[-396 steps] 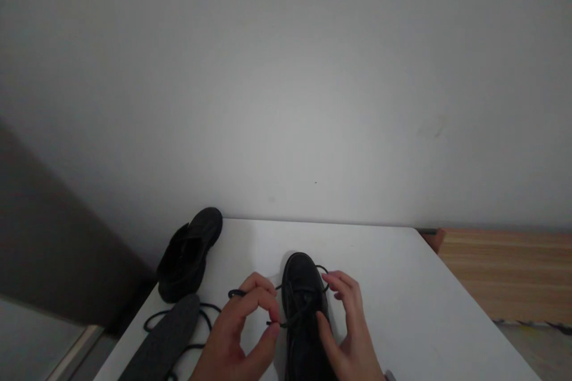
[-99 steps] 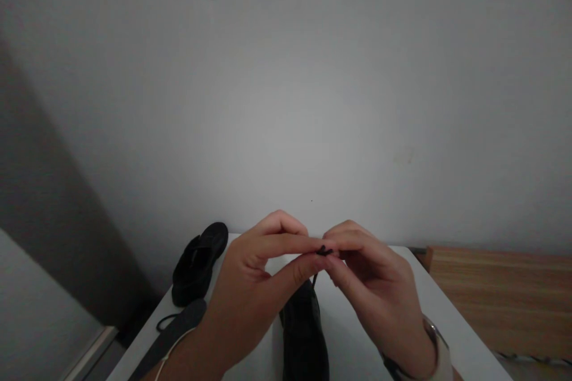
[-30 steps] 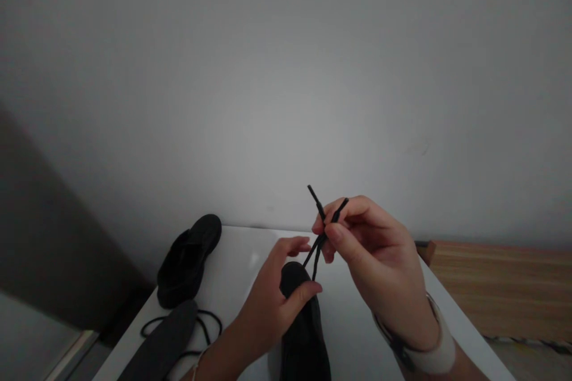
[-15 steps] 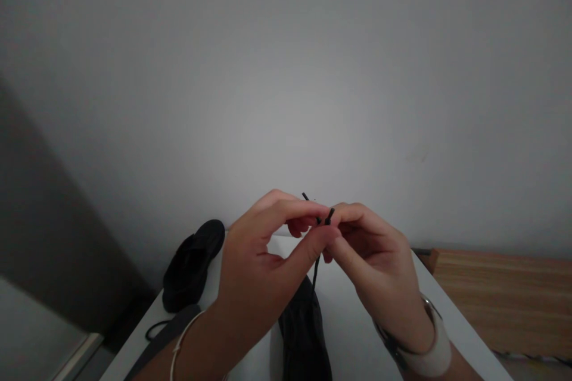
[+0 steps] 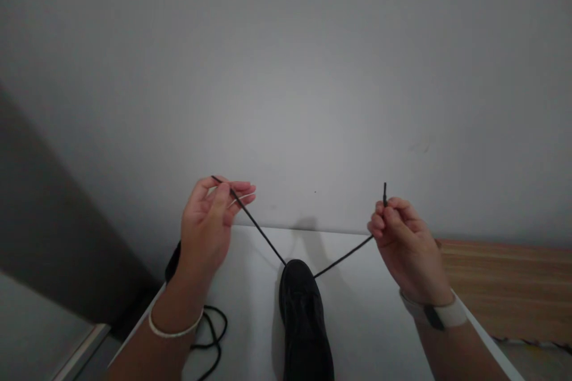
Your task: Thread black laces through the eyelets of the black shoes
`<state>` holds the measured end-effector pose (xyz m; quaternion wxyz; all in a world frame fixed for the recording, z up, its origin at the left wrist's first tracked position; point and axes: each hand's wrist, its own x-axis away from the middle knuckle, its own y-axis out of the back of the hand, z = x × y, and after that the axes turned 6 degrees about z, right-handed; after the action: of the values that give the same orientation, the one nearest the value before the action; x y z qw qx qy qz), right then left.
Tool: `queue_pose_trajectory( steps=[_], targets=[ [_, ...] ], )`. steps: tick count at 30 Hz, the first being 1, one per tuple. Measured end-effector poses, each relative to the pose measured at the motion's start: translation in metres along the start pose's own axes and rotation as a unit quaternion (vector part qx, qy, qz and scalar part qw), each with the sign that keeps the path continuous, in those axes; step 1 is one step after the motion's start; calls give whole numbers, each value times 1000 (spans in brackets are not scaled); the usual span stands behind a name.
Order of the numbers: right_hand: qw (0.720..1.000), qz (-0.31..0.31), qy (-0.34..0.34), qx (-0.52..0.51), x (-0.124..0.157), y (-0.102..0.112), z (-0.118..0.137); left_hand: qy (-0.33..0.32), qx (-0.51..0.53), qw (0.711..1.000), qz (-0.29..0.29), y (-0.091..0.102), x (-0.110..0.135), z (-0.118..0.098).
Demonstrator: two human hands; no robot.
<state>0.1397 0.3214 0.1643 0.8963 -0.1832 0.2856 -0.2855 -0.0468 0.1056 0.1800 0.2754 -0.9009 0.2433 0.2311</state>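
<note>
A black shoe (image 5: 305, 321) stands on the white table (image 5: 370, 315), toe pointing away from me. Its black lace (image 5: 259, 229) runs taut from the toe end up to both sides. My left hand (image 5: 210, 226) is raised left of the shoe and pinches the left lace end between thumb and fingers. My right hand (image 5: 404, 247), with a pale watch strap at the wrist, is closed on the right lace end, whose tip sticks up above the fingers.
A second black shoe (image 5: 172, 262) is mostly hidden behind my left forearm at the table's left edge. A loose black lace (image 5: 210, 333) lies coiled near it. A plain grey wall rises behind the table. A wooden surface (image 5: 504, 286) lies to the right.
My hands have drawn apart from the middle, each carrying one lace end outward. The lace now stretches in a V from the shoe's toe.
</note>
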Motion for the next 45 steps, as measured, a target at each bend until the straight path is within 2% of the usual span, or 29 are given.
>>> queue_pose_trajectory(
  steps=[3,5,7,9,11,13,15,17,22,30,40,45],
  targets=[
    [999,-39,-18,11,7,43,-16,50,-50,996,-51,46,1,25],
    [992,-62,-58,96,20,65,-32,64,-91,992,-61,71,13,38],
    [984,-69,-91,136,37,78,-50,83,-147,984,-56,87,33,49],
    [976,-68,-123,169,55,84,-66,112,-204,972,-28,94,57,57],
    [961,-52,-150,225,70,82,-79,137,-257,956,35,92,81,63],
    [943,-18,-165,288,82,78,-87,134,-333,923,138,86,102,68],
    [929,21,-170,329,91,73,-93,98,-401,882,228,78,120,73],
    [924,50,-174,338,97,69,-98,54,-435,857,270,71,134,79],
    [905,91,-186,371,106,64,-103,23,-458,838,295,59,151,90],
    [885,105,-200,407,112,67,-111,4,-482,822,304,53,154,93],
    [854,158,-166,467,111,58,-109,-32,-562,755,337,51,155,92],
    [845,174,-150,482,109,55,-106,-35,-575,741,346,47,152,87]
  ],
)
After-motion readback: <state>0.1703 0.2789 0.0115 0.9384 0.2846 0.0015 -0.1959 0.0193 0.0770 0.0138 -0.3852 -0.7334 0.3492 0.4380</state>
